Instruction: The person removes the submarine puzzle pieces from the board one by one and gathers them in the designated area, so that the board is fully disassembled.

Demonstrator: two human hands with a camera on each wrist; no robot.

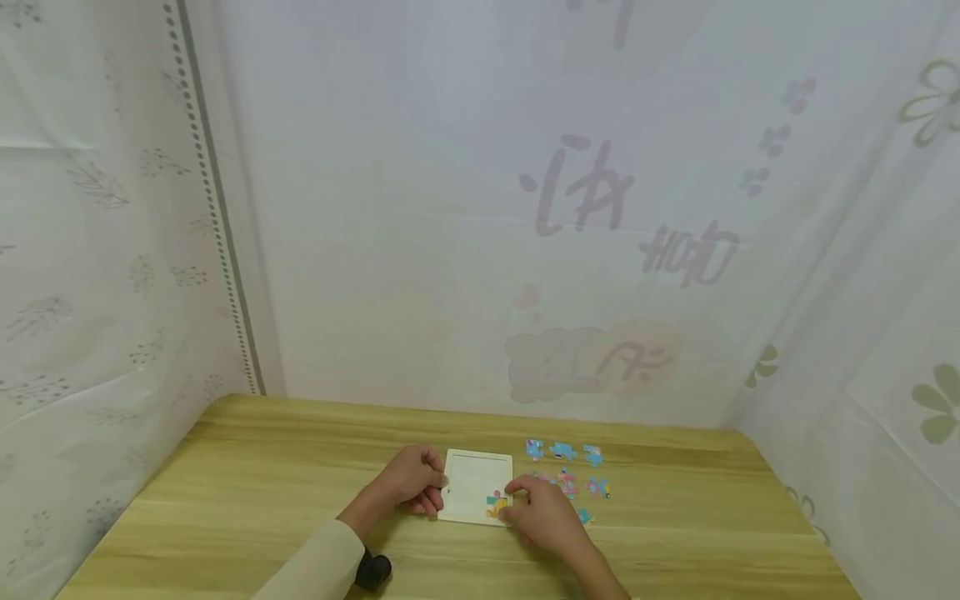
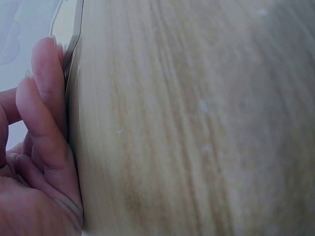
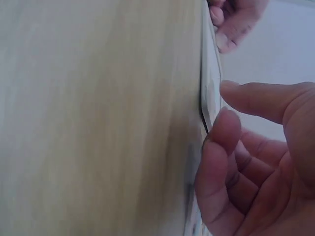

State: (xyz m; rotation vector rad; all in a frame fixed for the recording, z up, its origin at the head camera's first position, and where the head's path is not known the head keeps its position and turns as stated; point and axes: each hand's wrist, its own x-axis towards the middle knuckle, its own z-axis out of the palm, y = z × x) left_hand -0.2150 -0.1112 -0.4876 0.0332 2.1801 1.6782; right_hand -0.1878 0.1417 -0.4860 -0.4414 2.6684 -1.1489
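A white square puzzle tray (image 1: 469,477) lies on the wooden table. In its lower right corner sits a yellow-and-teal jigsaw piece (image 1: 493,507); the rest of the tray's floor shows plain white. My left hand (image 1: 415,477) holds the tray's left edge, thumb at the rim and other fingers beside it. At the lower right corner is my right hand (image 1: 543,512), its thumb at the piece and its index finger at the right rim. The right wrist view shows that thumb (image 3: 256,98) over the tray's edge, with the other fingers curled against the side.
Loose jigsaw pieces, mostly blue and pink, lie right of the tray, among them a blue one (image 1: 562,451) and a pink one (image 1: 567,482). My right hand partly hides some. A black object (image 1: 372,572) shows beside my left sleeve. Patterned white curtains (image 1: 420,250) enclose the table (image 1: 300,450).
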